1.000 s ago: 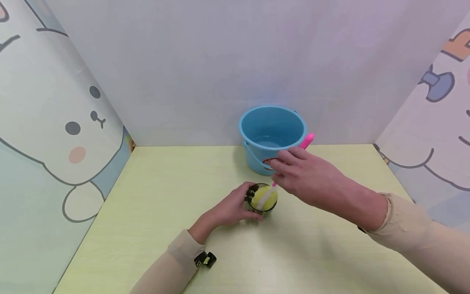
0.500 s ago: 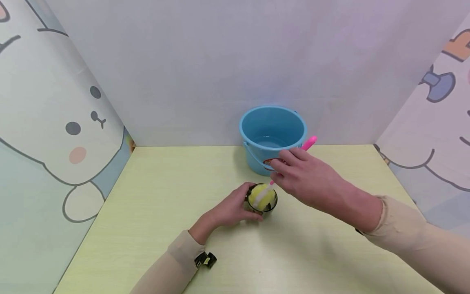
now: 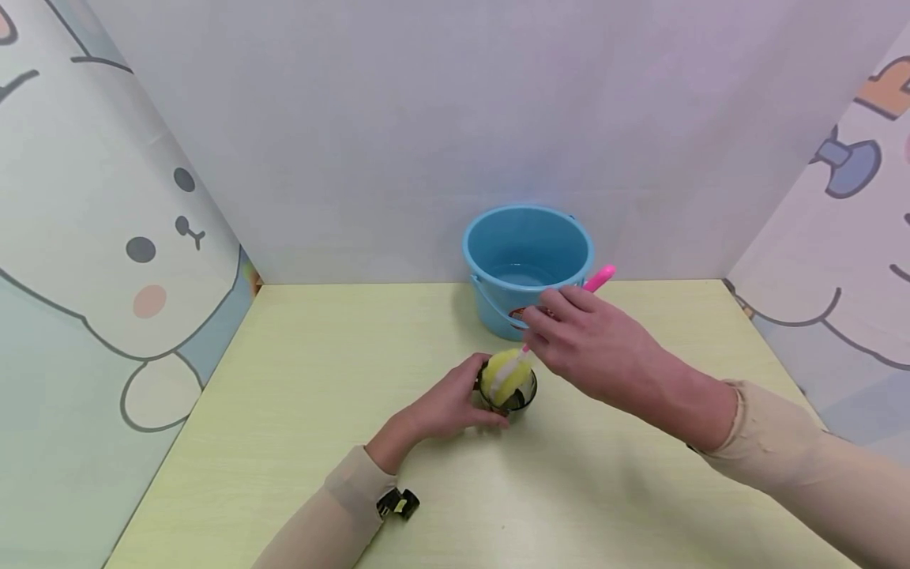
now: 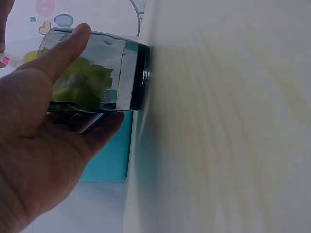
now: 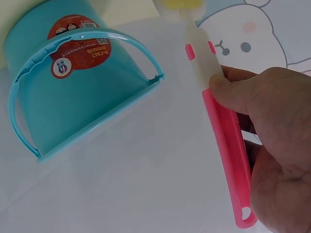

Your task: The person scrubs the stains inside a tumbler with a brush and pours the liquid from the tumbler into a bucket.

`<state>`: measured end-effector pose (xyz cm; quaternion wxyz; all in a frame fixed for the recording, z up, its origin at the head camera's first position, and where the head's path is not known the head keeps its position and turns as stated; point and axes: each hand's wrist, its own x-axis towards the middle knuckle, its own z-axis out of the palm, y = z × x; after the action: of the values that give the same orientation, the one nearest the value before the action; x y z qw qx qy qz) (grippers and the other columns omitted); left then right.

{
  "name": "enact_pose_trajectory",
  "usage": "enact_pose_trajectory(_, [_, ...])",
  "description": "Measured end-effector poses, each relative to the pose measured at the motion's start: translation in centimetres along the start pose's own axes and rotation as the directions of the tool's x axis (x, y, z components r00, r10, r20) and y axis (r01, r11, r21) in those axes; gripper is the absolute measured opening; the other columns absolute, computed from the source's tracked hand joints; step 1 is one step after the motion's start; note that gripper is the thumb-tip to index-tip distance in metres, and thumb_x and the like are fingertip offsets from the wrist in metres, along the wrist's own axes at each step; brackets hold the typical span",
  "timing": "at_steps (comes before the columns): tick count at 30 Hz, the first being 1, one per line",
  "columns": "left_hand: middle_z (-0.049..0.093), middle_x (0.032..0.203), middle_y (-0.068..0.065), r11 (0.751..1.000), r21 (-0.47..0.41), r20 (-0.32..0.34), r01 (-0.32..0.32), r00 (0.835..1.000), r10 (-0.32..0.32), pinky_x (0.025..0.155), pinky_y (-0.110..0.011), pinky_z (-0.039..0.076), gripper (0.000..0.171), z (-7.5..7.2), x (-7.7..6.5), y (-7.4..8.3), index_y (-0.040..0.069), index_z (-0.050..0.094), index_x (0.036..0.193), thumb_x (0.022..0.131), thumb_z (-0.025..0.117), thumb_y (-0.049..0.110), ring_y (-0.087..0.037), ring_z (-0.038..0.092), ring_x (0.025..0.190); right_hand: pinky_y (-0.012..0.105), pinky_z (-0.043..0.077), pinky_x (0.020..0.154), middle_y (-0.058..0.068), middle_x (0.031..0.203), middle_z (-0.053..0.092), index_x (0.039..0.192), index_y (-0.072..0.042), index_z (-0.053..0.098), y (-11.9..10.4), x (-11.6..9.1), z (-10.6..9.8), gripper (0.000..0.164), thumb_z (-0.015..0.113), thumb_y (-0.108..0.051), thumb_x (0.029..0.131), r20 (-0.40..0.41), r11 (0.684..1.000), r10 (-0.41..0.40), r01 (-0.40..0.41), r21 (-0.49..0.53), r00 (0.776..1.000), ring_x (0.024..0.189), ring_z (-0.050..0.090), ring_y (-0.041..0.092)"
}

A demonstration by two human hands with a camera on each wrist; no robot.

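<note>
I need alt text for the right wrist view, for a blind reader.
A right hand grips a pink-handled brush, its yellow head cut off by the top edge. A blue bucket with a red label is at left, a cartoon animal at upper right.

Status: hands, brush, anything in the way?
Left hand grips glass. Right hand holds pink-handled brush, yellow sponge head partly inside glass. Blue bucket stands beyond glass, seemingly out of the brush's way.

The blue bucket (image 3: pixel 522 241) stands upright on the table (image 3: pixel 306 356), beyond the right hand (image 3: pixel 600 341). A plain backdrop (image 3: pixel 341 134) rises farther beyond. A left cartoon panel (image 3: pixel 92 213) flanks the left hand (image 3: pixel 442 401); a right cartoon panel (image 3: pixel 846 245), the right.
</note>
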<state>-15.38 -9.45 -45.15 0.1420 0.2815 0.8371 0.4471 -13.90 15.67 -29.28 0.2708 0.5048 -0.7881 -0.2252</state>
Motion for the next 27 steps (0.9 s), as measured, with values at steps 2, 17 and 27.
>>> enact_pose_trajectory(2, [0.057, 0.138, 0.001, 1.0, 0.001, 0.001, 0.004, 1.0, -0.004, 0.111, -0.033, 0.048, 0.09, 0.0, 0.0, 0.0, 0.011, 0.041, 0.15, 0.081, 0.096, 0.028, -0.013, 0.057, 0.125, 0.041, 0.049, 0.09, 0.013, 0.113, 0.063, 0.112, -0.001, 0.074, 0.1, 0.0, 0.0, 0.059, 0.104, -0.025, 0.067, 0.004, 1.0, 0.005, -0.005, -0.005, 1.0, 0.101, 0.054, 0.033])
enact_pose_trajectory(17, [0.058, 0.14, 0.0, 1.0, 0.017, -0.011, -0.011, 1.0, 0.011, 0.113, -0.034, 0.046, 0.091, 0.1, -0.1, -0.2, 0.012, 0.042, 0.151, 0.08, 0.097, 0.03, -0.013, 0.056, 0.128, 0.04, 0.047, 0.087, 0.015, 0.102, 0.06, 0.106, -0.002, 0.074, 0.5, -0.1, -1.0, 0.054, 0.103, -0.028, 0.068, 0.061, 0.999, 0.012, -0.009, -0.04, 0.998, 0.097, 0.052, 0.033])
enact_pose_trajectory(27, [0.056, 0.143, 0.002, 1.0, -0.002, -0.008, -0.018, 1.0, 0.018, 0.113, -0.033, 0.046, 0.091, 0.0, 0.0, -0.1, 0.014, 0.041, 0.151, 0.081, 0.096, 0.031, -0.012, 0.055, 0.13, 0.039, 0.046, 0.085, 0.014, 0.101, 0.06, 0.103, -0.001, 0.074, 0.9, -0.2, -2.0, 0.053, 0.103, -0.029, 0.068, 0.091, 1.0, 0.018, -0.016, -0.021, 0.996, 0.096, 0.052, 0.032])
